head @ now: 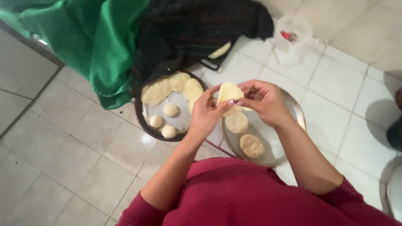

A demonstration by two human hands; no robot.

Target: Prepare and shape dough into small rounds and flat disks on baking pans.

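Observation:
Both my hands hold one flat round piece of pale dough [229,93] upright above the floor. My left hand [207,113] pinches its left edge and my right hand [264,100] grips its right side. Below them a round metal plate [298,115] carries two flattened dough discs [237,122] [251,145]. To the left a dark round pan [140,115] holds three small dough balls [170,110] and several flattened dough pieces [155,93] along its far rim.
A green cloth [96,42] and a dark cloth [197,25] lie heaped behind the pan. A clear plastic jug [293,31] stands at the back on the white tiled floor [83,155]. Another metal rim [393,192] shows at the right edge.

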